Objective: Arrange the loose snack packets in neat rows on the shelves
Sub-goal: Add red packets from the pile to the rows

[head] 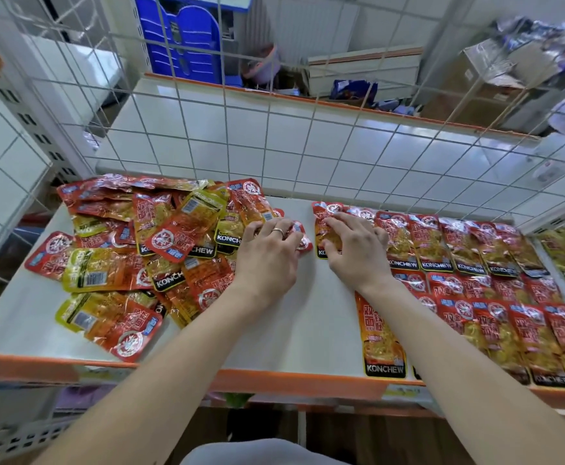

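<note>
I note the left hand [267, 253] with fingers curled over one loose packet [304, 243] at the pile's edge, at its 1 o'clock. The right hand [358, 253] is spread wide, bent fingertips pressing the end packet [324, 226] of the back row, at its 11 o'clock. The jumbled pile [133, 250] lies at 9 o'clock of the left hand on the shelf [308, 323]. Sorted rows [469, 263] run to 3 o'clock, and the right forearm crosses them. A wire grid [274, 146] stands at 12 o'clock. Count: two hands, three rows. The pile overlaps too much to count.
</note>
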The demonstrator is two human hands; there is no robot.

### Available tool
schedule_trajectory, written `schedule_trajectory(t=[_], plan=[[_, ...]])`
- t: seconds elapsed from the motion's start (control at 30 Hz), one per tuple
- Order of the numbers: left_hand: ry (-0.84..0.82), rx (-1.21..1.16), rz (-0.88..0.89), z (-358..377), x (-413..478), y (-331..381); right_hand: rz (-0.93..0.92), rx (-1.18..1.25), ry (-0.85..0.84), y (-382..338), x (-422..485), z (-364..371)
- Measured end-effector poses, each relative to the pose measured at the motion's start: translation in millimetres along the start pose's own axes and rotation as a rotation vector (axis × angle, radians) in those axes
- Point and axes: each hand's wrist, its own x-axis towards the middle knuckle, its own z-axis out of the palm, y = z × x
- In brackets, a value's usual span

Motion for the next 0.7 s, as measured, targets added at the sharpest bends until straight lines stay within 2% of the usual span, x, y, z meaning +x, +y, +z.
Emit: schedule_trajectory(t=[0.27,0.37,0.47,0.57,0.7], plan=[[-0.025,-0.018,0.004,-4.8,-3.2,-0.1,0.014,0.005,-0.066,-2.0,7.7,-4.5],[-0.057,-0.036,0.024,-8.0,-7.1,-0.7,0.008,0.034,-0.022,-9.3,6.1,-6.0],[0.031,-0.075,0.026,-16.0,-17.6,-6.7,-0.052,0.1,0.048,-24.3,6.9,-4.8],[0.157,-0.069,-0.045,-28.5,-30.4,-23.7,-0.061,0.201,0.034,-44.8,13.1,-2.6],[0.089,0.0,-0.189,-38.3,-44.8,-53.4,-0.043,0.279,-0.087,-75.2,22.4,2.2]])
